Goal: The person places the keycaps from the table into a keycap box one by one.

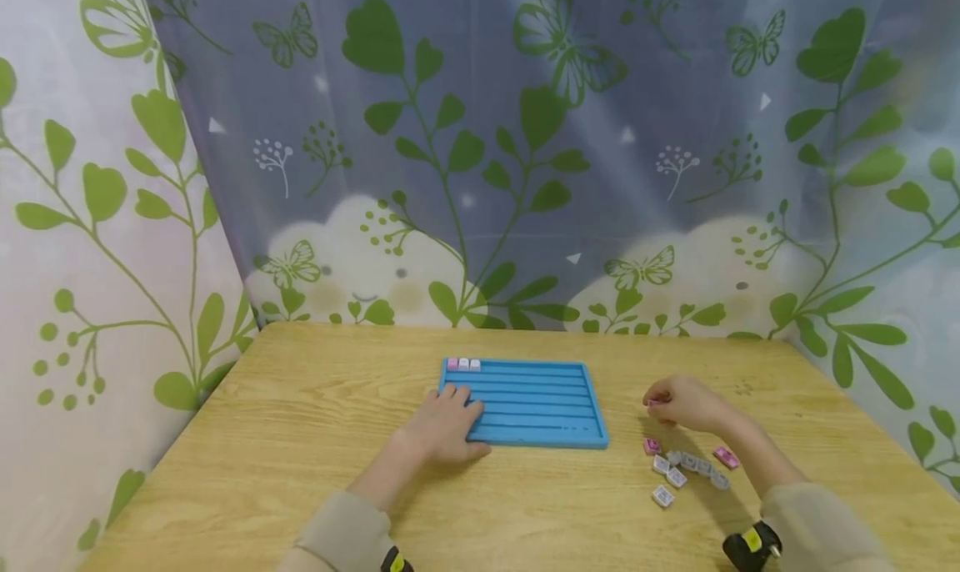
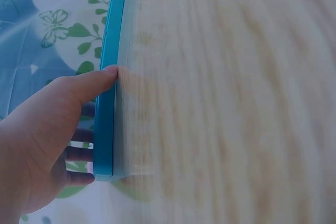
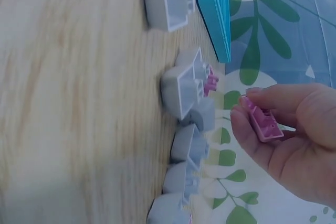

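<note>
From the head view, my left hand lies loosely spread on the left end of the blue tray, my right hand beyond the loose keycaps right of it. At my left wrist, my thumb touches the tray's near edge; at my right, I pinch a pink keycap, hollow side showing.

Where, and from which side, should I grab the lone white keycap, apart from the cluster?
Pinch the lone white keycap by two opposite outer walls, probably best from above: it lies hollow side up, stem exposed, and a gap separates it from the neighbouring keycaps.
</note>
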`<state>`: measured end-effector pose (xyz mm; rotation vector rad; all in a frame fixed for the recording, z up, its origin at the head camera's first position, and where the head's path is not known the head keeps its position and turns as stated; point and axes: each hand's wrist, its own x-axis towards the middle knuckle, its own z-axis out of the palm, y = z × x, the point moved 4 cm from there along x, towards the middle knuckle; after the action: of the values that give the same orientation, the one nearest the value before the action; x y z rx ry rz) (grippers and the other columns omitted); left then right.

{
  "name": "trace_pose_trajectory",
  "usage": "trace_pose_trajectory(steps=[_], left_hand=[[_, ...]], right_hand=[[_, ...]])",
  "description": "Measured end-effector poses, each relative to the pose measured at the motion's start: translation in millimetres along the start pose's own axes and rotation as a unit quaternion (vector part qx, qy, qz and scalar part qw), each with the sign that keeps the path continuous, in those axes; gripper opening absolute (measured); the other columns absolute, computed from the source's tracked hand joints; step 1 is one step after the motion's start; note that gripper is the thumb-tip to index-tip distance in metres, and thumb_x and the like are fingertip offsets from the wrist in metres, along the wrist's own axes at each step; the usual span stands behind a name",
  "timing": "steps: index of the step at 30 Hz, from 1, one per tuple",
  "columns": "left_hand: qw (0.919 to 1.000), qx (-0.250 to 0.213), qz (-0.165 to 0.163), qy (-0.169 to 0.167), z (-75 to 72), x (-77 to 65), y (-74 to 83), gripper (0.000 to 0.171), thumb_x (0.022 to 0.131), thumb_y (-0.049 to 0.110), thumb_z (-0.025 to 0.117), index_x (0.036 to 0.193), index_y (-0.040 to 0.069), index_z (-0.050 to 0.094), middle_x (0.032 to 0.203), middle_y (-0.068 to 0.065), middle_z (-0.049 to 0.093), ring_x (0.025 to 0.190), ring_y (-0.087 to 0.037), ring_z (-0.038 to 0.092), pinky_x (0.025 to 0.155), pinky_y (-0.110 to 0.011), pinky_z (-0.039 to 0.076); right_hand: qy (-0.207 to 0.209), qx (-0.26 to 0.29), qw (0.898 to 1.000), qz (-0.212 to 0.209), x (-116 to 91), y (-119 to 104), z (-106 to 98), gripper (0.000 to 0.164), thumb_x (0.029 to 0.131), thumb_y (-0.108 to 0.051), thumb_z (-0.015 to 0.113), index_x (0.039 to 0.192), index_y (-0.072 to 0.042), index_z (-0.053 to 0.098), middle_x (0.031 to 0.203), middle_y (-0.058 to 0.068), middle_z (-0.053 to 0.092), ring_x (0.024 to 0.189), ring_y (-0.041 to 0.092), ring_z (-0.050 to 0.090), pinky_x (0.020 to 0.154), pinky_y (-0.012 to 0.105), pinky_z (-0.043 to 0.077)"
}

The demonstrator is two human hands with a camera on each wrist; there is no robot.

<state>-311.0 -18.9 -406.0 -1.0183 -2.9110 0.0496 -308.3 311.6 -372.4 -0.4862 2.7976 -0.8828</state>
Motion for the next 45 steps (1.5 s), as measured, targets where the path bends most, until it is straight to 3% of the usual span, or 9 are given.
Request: trace_pose_trajectory(steps=[7, 12, 18, 23, 32, 39, 45], left_hand=[[1.0000, 0.001, -0.002, -0.001, -1.1, 0.6, -0.8, 0.059, 0.085, 0.057, 0.054, 0.123, 0.012, 0.054, 0.120, -0.011, 0.048, 0.111, -0.028, 0.043, 0.090, -0.047, 0.038], [1.0000, 0.000, -0.004, -0.002, -1.2, 1.2, -1.1, 0.058, 0.085, 0.057, 0.054, 0.122, 0.012, 0.054, 0.119, -0.010, 0.048, 0.111, -0.028, 0.043, 0.090, -0.047, 0.038], [1.0000, -0.001, -0.005, -0.005, -0.7, 0.6, -1.3, 0.059, 0.085, 0.057, 0.054, 0.123, 0.013, 0.054, 0.121, -0.010, 0.048, 0.113, -0.028, 0.042, 0.092, -0.048, 0.037], [1.0000, 0.000, -0.004, -0.005, -0.2, 0.3, -1.0, 0.060, 0.085, 0.058, 0.053, 0.125, 0.013, 0.053, 0.123, -0.011, 0.047, 0.115, -0.029, 0.042, 0.093, -0.048, 0.037], [1.0000, -0.005, -0.003, -0.005, 0.0, -0.7, -0.7, 0.060, 0.085, 0.058, 0.053, 0.125, 0.013, 0.053, 0.123, -0.010, 0.047, 0.114, -0.028, 0.042, 0.093, -0.047, 0.036], [1.0000, -0.004, -0.003, -0.007, -0.3, -0.7, -0.1, 0.060, 0.085, 0.058, 0.053, 0.126, 0.014, 0.053, 0.123, -0.010, 0.047, 0.114, -0.028, 0.042, 0.092, -0.046, 0.036], [1.0000, 0.001, -0.002, -0.001, -1.5, -1.6, 0.0, 0.058, 0.085, 0.058, 0.054, 0.124, 0.014, 0.054, 0.120, -0.010, 0.048, 0.112, -0.028, 0.043, 0.091, -0.046, 0.036]], right_hand=[[0.008, 0.009, 1.000, -0.005, 7, -4, 1, 0.018, 0.090, -0.003, 0.056, 0.102, 0.009, 0.059, 0.073, 0.008, 0.058, 0.060, 0.020, 0.056, 0.053, 0.033, 0.049], [0.002, -0.014, 1.000, -0.023, 9, -8, 5, 0.019, 0.090, -0.005, 0.056, 0.105, 0.005, 0.061, 0.080, 0.008, 0.061, 0.054, 0.017, 0.051, 0.045, 0.029, 0.043], [-0.002, -0.031, 0.997, -0.064, 12, -13, 12, 0.015, 0.090, -0.002, 0.054, 0.100, 0.003, 0.065, 0.093, 0.014, 0.064, 0.059, 0.011, 0.049, 0.052, 0.026, 0.043], [0.001, -0.035, 0.998, -0.061, 14, -16, 16, 0.015, 0.089, 0.001, 0.053, 0.097, 0.006, 0.065, 0.091, 0.014, 0.065, 0.069, 0.014, 0.053, 0.060, 0.030, 0.046], [0.003, -0.056, 0.996, -0.072, 18, -18, 21, 0.020, 0.089, 0.001, 0.052, 0.103, 0.010, 0.063, 0.100, 0.020, 0.064, 0.093, 0.035, 0.060, 0.076, 0.042, 0.049], [0.033, -0.050, 0.996, -0.063, 22, -23, 18, 0.023, 0.087, 0.002, 0.057, 0.108, 0.009, 0.062, 0.099, 0.019, 0.061, 0.088, 0.030, 0.059, 0.071, 0.039, 0.049], [0.050, -0.058, 0.995, -0.063, 25, -32, 16, 0.030, 0.082, 0.001, 0.064, 0.110, 0.009, 0.059, 0.099, 0.018, 0.061, 0.090, 0.035, 0.061, 0.074, 0.042, 0.050]])
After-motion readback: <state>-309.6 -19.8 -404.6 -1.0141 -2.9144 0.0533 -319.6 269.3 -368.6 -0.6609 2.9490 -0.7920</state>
